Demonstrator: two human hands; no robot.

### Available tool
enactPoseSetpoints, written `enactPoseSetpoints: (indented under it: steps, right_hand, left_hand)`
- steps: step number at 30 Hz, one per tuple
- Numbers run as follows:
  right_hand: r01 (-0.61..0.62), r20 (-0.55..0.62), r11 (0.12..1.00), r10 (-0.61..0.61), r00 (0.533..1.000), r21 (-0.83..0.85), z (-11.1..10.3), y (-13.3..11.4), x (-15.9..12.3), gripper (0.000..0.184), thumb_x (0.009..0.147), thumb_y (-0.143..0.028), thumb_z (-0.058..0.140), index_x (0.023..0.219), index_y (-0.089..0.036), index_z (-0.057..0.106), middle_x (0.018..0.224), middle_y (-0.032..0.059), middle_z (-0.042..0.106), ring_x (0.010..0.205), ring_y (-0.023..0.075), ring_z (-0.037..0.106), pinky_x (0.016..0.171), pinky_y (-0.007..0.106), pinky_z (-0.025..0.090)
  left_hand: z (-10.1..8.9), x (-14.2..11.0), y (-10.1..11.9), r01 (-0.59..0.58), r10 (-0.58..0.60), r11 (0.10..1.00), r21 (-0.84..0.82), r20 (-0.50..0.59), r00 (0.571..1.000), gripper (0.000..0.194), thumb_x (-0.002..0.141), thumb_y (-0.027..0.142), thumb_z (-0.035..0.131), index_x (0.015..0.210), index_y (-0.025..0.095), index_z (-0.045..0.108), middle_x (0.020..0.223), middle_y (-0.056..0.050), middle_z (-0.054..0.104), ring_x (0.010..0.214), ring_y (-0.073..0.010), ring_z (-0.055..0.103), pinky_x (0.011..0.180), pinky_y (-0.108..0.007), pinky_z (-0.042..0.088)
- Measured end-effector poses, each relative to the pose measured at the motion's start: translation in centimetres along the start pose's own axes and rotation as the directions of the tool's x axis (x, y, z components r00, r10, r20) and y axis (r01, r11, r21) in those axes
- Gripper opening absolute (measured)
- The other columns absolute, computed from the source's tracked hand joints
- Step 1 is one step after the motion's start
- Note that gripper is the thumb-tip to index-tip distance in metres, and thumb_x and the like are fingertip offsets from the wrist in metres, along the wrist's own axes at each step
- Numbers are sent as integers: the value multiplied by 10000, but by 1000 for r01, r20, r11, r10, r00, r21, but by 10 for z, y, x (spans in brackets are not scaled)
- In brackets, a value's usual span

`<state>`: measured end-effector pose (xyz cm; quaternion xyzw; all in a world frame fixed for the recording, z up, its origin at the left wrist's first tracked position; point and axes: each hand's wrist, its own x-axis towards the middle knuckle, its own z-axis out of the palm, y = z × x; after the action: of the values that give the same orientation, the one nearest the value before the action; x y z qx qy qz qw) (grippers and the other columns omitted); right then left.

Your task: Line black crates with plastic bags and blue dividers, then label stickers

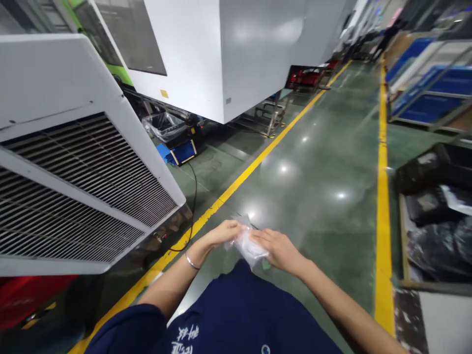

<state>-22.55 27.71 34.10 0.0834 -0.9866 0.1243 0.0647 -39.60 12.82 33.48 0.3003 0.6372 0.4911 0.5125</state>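
The bag is at six o'clock, not set down — left hand pinching its ten-o'clock edge, right hand grasping at three; whether it's sealed, I can't tell.

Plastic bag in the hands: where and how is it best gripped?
Likely at opposite edges of the plastic bag, coming from left and right: it looks thin and crumpled, with no handle visible, so one-sided support might let it sag. The left hand pinches its left edge; the right hand lies across its right part.
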Motion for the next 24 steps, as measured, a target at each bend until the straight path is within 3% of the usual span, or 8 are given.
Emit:
enactPoseSetpoints:
  steps: [2,5,10,14,17,19,21,24]
  right_hand:
    - [36,95,999,-37,995,14,-6,41,30,638,674,-31,454,1278,-209,560,1326,52,559,992,207,566,779,322,498]
    - [93,174,993,-105,979,76,-8,93,81,648,667,-40,449,1288,-197,551,1336,60,548,1015,221,557,803,344,500]
    - [180,246,969,-218,944,169,0,170,174,624,668,-62,442,1265,-192,563,1357,79,524,1051,230,567,868,366,496]
    - [122,253,971,-174,952,207,-3,236,254,632,629,-68,464,1239,-186,581,1405,104,470,1176,267,530,961,410,455]
    - [5,219,900,-112,969,436,-11,282,312,530,640,-109,507,1150,-174,639,1335,116,539,1190,279,527,992,415,426]
    - [-124,219,717,-41,975,686,-11,309,347,417,637,-182,575,1040,-159,679,1191,111,635,1088,279,587,933,390,461]
    - [-293,279,397,95,956,870,-3,333,380,386,575,-263,660,943,-149,689,963,86,706,881,257,646,798,358,508]
    - [-438,440,-73,271,856,896,20,363,429,431,472,-322,736,869,-164,678,754,56,704,678,226,638,678,346,513]
  left_hand:
    - [-18,29,13,-13,12,998,66,10,1000,409,682,529,665,749,136,576,568,38,510,452,-70,452,440,-204,360]
    - [-50,65,22,-19,36,988,153,-110,993,248,738,369,624,791,127,633,602,20,556,501,-83,488,492,-206,379]
    - [-121,130,26,-63,135,927,371,-171,976,123,733,186,553,717,145,668,653,2,609,626,-112,521,600,-208,370]
    - [-191,193,36,61,102,947,317,-473,875,162,732,235,573,605,146,619,596,12,567,613,-116,483,585,-221,327]
    - [-242,240,51,71,45,985,159,-626,778,284,746,370,592,573,149,554,526,41,479,534,-91,400,530,-218,283]
    - [-271,269,63,-17,14,1000,3,-701,713,403,704,485,636,521,160,485,486,59,413,504,-75,355,510,-212,264]
    - [-298,295,76,-104,-31,985,-138,-736,676,483,667,588,638,511,162,470,472,62,399,483,-68,345,496,-211,270]
    - [-335,331,90,-148,-62,962,-229,-711,700,498,668,634,611,632,138,583,529,27,506,495,-80,428,511,-217,342]
